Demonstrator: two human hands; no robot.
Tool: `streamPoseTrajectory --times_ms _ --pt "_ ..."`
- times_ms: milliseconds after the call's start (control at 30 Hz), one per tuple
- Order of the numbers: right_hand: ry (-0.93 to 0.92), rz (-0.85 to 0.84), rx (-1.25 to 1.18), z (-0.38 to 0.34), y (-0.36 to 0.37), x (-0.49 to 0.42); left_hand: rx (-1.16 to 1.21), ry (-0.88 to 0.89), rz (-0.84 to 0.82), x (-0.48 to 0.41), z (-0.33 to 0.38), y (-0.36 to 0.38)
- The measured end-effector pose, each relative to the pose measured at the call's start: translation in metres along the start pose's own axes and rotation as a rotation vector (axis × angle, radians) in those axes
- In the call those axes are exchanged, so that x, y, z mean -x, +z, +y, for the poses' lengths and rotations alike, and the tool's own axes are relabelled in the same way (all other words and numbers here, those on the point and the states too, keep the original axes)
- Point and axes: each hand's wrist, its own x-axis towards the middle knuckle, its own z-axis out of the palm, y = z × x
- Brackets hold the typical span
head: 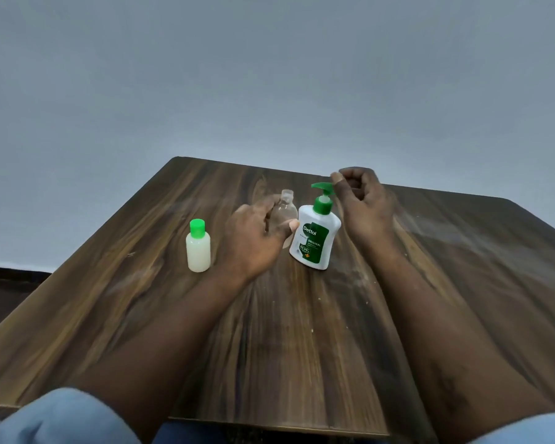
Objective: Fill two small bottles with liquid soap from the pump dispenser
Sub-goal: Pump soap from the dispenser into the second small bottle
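A white pump dispenser (pixel 316 238) with a green pump head and green label stands mid-table. My left hand (pixel 253 238) grips a small clear bottle (pixel 284 211), uncapped and tilted, just left of the dispenser and a little below its spout. My right hand (pixel 362 200) hovers beside the pump head with fingers curled and the thumb close to the green pump top; whether it touches is unclear. A second small bottle (pixel 198 248), filled with whitish liquid and closed with a green cap, stands upright to the left of my left hand.
The wooden table (pixel 302 331) ends at a far edge just behind the hands and a left edge near the capped bottle. A plain grey wall rises behind. Light blue sleeves show at the bottom corners.
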Motion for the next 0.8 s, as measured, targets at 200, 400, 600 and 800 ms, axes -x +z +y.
streamPoseTrajectory --times_ms 200,400,600,800 --pt "-0.020 -0.314 0.009 0.022 0.019 -0.005 0.053 0.006 -0.012 -0.023 -0.005 0.014" --pt "-0.088 -0.359 -0.039 0.045 0.016 -0.002 0.125 0.126 -0.005 -0.028 -0.014 0.031" --pt "-0.089 -0.435 -0.056 0.050 0.013 -0.011 0.357 0.152 -0.041 -0.025 -0.017 0.032" --pt "-0.126 -0.464 -0.178 0.057 0.010 -0.012 0.420 0.149 -0.129 -0.024 -0.022 0.034"
